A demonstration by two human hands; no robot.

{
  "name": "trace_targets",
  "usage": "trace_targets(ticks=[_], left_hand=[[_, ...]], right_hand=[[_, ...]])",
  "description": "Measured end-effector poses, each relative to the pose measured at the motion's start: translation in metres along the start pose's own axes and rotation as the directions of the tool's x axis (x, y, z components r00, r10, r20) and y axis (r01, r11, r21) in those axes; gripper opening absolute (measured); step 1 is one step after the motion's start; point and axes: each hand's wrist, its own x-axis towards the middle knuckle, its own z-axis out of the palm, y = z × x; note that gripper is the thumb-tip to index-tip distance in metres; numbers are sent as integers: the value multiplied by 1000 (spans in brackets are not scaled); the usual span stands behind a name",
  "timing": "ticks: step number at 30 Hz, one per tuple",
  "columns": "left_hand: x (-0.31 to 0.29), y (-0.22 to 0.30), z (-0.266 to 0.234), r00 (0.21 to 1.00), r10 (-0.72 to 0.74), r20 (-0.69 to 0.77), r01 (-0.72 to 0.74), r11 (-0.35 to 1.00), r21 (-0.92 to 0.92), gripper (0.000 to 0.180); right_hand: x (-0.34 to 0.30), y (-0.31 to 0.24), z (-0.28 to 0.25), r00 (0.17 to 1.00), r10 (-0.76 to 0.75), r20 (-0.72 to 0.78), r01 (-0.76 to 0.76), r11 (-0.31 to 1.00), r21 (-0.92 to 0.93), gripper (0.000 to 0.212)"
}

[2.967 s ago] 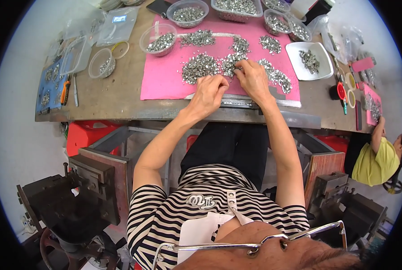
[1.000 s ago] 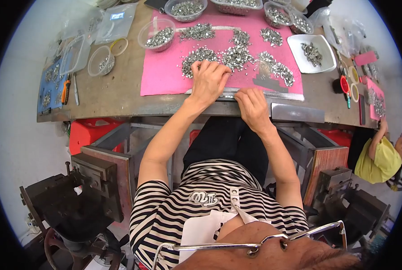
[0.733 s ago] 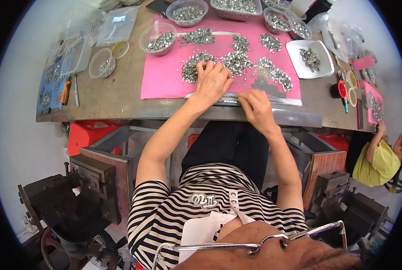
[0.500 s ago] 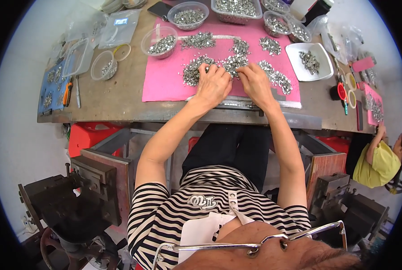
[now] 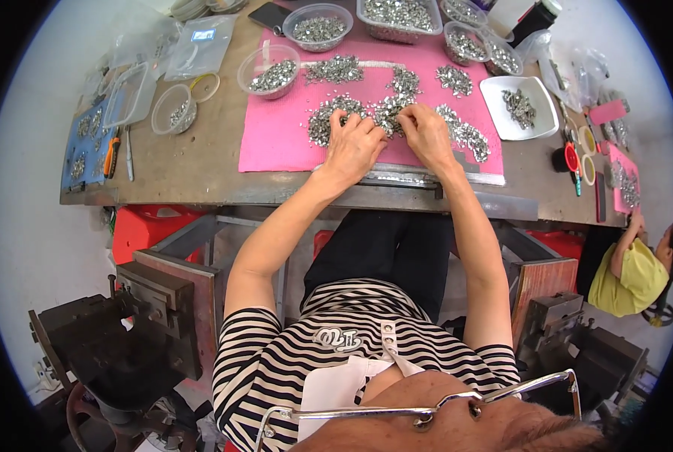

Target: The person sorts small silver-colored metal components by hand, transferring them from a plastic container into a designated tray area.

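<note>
On a pink ribbed mat [image 5: 272, 143] lie several heaps of small shiny silver metal pieces. My left hand [image 5: 355, 147] rests on the right side of the near-left heap [image 5: 323, 124], its fingers curled down; what its fingertips pinch is too small to name. Across from it, my right hand [image 5: 428, 135] has thumb and forefinger pressed together at the edge of the middle heap [image 5: 388, 114], again on something hidden. To its right, another heap [image 5: 468, 137] spreads down the mat. A metal strip [image 5: 400, 172] runs along the mat's near edge.
Clear plastic bowls [image 5: 276, 71] and a tub [image 5: 398, 19] of such pieces stand behind the heaps. A white square dish [image 5: 543, 124] sits right, scissors [image 5: 570, 151] beyond it. Orange-handled pliers [image 5: 112, 154] lie left. At far right, a co-worker in yellow [image 5: 630, 279] works at another mat.
My right hand has shifted slightly left and its fingers have drawn in. My left hand stays nearly in place, and the whole view has tilted a little.
</note>
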Motion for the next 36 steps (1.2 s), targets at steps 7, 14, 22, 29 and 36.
trace_targets(ticks=[7,14,22,29,36], left_hand=[[3,3,2,1000,10,-4,-10,1000,17,9],[-5,18,-9,995,-98,11,95,925,-369,8],[-25,47,-13,991,-99,86,130,817,-561,7],[-27,50,-9,999,-28,19,34,879,-475,8],[-27,51,-9,1000,-9,12,13,876,-481,10]], right_hand=[[1,4,6,981,-192,6,190,969,-159,8],[-4,-10,-15,1000,22,2,-22,994,108,11],[-42,-6,-37,981,35,192,-47,997,61,9],[-55,6,-38,994,-52,91,58,996,-65,9],[-54,7,-41,990,-84,113,88,996,-23,9]])
